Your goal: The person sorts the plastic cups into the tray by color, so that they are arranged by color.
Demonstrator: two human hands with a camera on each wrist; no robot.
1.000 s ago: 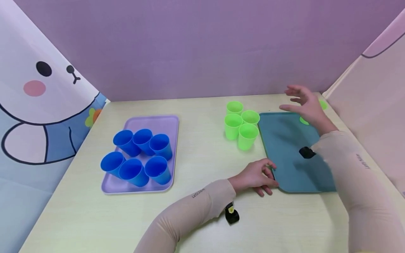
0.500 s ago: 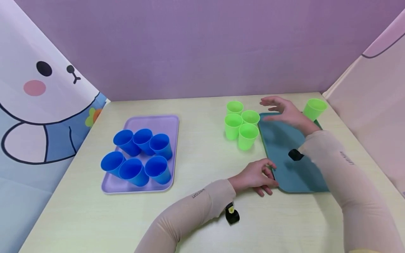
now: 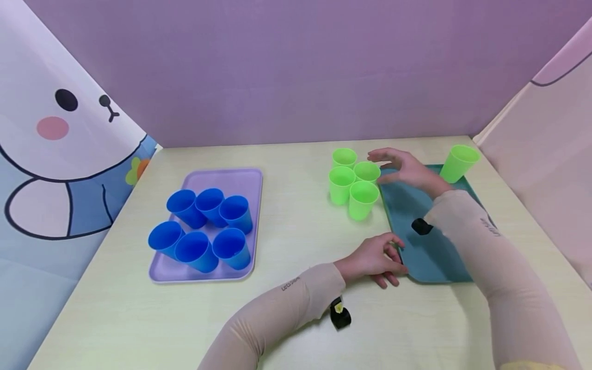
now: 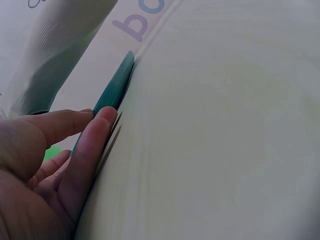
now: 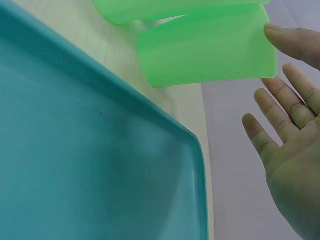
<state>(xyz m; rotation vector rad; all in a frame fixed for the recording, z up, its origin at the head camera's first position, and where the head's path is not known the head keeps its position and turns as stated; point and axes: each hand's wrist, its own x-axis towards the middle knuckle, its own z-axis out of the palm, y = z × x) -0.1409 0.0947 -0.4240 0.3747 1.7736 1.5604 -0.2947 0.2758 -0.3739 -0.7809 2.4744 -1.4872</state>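
Low over the teal tray's (image 3: 435, 259) far left side, my right hand (image 3: 409, 170) reaches with spread fingers toward a cluster of several light green cups. In the right wrist view its thumb is at the rim of one green cup (image 5: 207, 47), the fingers apart on the other side; whether the thumb touches cannot be told. My left hand (image 3: 372, 257) pinches the tray's near left edge between thumb and finger, as the left wrist view shows. Another green cup (image 3: 459, 163) stands at the tray's far right corner.
At the left, a purple tray (image 3: 252, 180) bears several blue cups (image 3: 236, 249). A purple backdrop (image 3: 296, 72) rises behind the table, with printed cloth walls at both sides.
My right hand has moved left from the far right green cup to the green cluster, lowering a little and uncovering that cup. The left hand has stayed in place.
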